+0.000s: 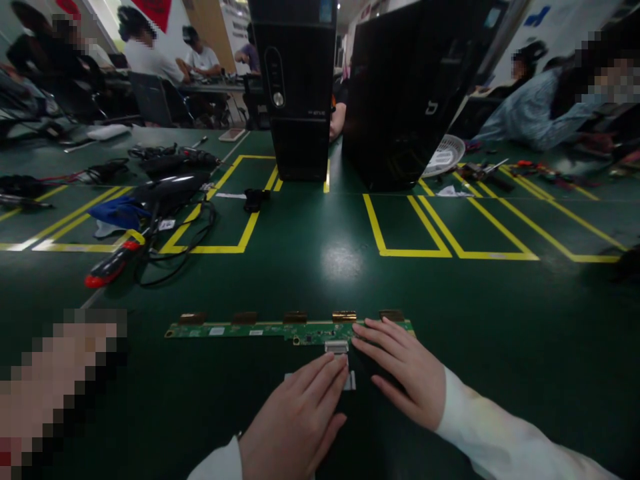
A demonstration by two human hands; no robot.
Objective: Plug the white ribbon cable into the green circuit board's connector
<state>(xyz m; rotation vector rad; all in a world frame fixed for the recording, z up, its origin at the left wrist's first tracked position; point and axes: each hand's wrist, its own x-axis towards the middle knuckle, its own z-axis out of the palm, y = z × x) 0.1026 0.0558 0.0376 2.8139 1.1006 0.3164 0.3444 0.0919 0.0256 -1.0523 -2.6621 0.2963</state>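
- Green circuit board (270,331) lies on the surface (190,393).
- Right hand (417,377) rests on it, grip spread.
- Left hand (297,410) overlies a pale strip (352,381); I can't tell if its grip pinches.

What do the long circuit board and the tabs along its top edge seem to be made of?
Circuit board: probably rigid fibreglass laminate, satin green, lying straight, with small components. Tabs: likely thin plastic film, glossy amber-brown, one glinting.
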